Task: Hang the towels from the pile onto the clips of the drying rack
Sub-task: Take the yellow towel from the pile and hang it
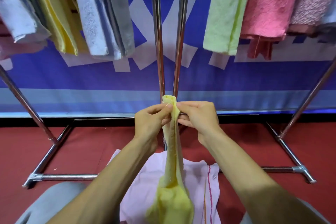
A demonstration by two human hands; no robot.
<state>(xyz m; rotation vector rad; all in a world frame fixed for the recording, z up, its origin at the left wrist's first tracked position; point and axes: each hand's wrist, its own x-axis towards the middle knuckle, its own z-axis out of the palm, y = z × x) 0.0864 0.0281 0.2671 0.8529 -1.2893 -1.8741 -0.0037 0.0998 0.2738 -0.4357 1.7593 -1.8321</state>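
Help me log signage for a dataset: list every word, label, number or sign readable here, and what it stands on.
None can be read.
Blue banner behind the rack: big white strokes, hidden in part by the hanging towels; unreadable.
No label or print shows on any towel.

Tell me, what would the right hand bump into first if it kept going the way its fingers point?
The right hand pinches the yellow towel, so next it would probably meet the left hand just across that fold; depth is unclear.
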